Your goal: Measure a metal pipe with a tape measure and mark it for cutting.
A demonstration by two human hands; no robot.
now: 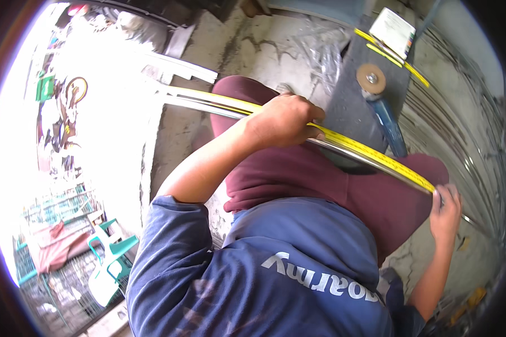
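Yellow measuring tape [376,151] lies across my lap, along a shiny metal bar [348,152], over my dark red pants [303,168]. My left hand [289,119] is curled tight around the tape and the bar, near the middle of the tape that shows. My right hand [447,208] pinches the tape at its end, just beside my right knee, and the bar pokes out past my fingers. It is hard to see there, so I can't quite tell if that hand grips the bar too.

In front of me is a dark bench [346,104]. On it lies a blue grinder [389,124] with a round brown disc [378,84]. Farther up is a white box [392,31], close to a long yellow strip [418,75]. Thin metal rods [433,118] lie to the right of the bench. Crumpled clear plastic [320,53] lies to its left, on the floor [270,62].
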